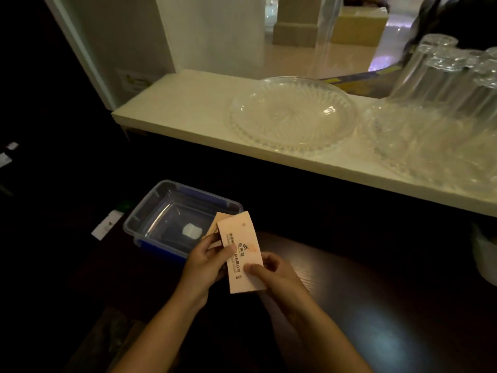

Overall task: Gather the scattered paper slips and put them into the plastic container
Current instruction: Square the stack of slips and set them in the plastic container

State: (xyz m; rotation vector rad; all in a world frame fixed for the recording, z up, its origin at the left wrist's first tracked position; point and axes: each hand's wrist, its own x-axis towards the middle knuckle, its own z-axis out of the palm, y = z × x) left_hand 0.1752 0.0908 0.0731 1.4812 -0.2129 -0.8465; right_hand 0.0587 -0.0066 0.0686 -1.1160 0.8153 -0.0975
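Observation:
A small stack of pale pink paper slips [243, 251] with printed characters is held upright over the dark table, just to the right of the clear plastic container. My left hand [205, 265] pinches the stack's left edge and my right hand [271, 273] grips its lower right side. The clear plastic container [150, 208] with blue clips stands open on the dark table, left of the slips; a small white label shows on its floor. Another white slip [106, 224] lies on the table left of the container.
A white counter ledge [172, 109] runs across behind the table, carrying a cut-glass dish [291, 114], a second glass dish [430, 146] and upturned glasses [443, 74]. Small white papers [8, 153] lie far left in the dark.

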